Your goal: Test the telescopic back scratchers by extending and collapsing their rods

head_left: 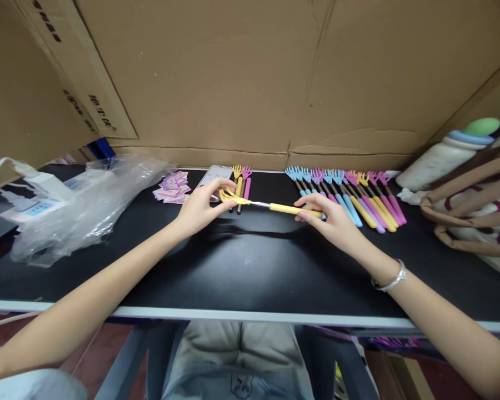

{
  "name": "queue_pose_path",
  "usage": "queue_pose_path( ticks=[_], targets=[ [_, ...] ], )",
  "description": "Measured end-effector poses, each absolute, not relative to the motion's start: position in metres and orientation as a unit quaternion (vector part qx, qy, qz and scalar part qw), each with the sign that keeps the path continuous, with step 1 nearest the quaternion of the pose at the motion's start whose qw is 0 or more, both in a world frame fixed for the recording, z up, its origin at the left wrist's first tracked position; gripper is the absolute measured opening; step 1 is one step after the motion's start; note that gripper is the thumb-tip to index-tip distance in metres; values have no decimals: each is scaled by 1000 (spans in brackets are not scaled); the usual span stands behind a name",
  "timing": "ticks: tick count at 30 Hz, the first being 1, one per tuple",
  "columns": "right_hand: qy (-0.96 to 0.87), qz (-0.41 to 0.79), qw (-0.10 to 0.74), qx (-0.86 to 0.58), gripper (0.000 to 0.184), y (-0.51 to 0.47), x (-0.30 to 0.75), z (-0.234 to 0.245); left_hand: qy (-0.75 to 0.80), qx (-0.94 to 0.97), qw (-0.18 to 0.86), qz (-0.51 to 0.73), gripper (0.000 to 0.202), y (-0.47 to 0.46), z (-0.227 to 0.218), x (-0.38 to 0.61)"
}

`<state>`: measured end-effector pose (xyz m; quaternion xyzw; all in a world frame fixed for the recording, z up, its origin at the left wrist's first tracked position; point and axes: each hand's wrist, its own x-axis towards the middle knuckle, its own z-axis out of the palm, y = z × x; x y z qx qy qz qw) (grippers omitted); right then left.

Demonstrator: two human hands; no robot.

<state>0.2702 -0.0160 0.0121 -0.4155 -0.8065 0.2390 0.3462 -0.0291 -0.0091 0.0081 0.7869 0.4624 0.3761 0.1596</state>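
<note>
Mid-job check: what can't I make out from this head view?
In the head view:
- Phone: partly hidden behind the left hand.
- Yellow back-scratcher: handle end partly covered by the right hand.
- Pink cards: print too small to read.
- Power strip: partly covered by clear plastic.
- Bag: cut off by the right edge.

Just beyond the left hand [202, 208], we see a phone [217, 173] with a row of digits on its screen; they look like 02, 24 and 12, but we find them too small to be sure. Farther off, up and to the left of that hand, we see dark Chinese characters on the cardboard [150, 72], one line ending in a ringed R. We cannot make out the characters themselves.
</note>
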Motion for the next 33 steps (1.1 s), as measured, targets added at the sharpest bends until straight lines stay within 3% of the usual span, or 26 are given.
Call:
queue_pose_path(
  ticks=[8,13,18,24,33],
  targets=[
    [-886,-20,256,-386,17,-15,273,7,477,818,-82,312,28,-21,10,-24],
    [-897,-45,242,-367,16,-15,274,6,419,844,-217,255,27,-23,5,-23],
    [-890,-85,243,-378,14,-13,274,5,389,843,-253,271,21,-26,2,-16],
    [-905,-28,231,-355,15,-17,262,2,352,860,-262,260,16,-31,-2,-1],
    [-921,-118,200,-313,17,-29,239,1,303,885,-288,207,18,-34,3,17]
  ],
)
